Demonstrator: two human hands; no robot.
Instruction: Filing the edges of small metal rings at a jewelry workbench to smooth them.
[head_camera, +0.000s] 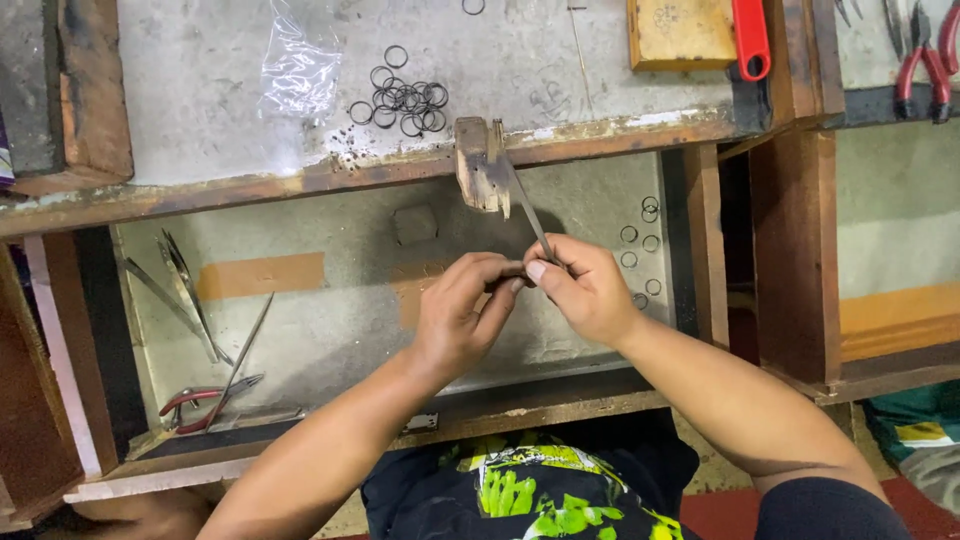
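Both hands meet over the open drawer (330, 300).
Left hand (462, 315) fingers pinch a small dark piece (512, 272); right hand (585, 290) fingers clamp a thin file (530, 215).

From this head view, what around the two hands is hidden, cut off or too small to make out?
- Small piece pinched between left hand and right hand: covered by fingers.
- File: lower end hidden in the right hand.
- Red pliers: cut by the top right edge.
- Loose rings in the drawer: too small to tell closed from open.
- Red-handled pliers: partly under tweezers.
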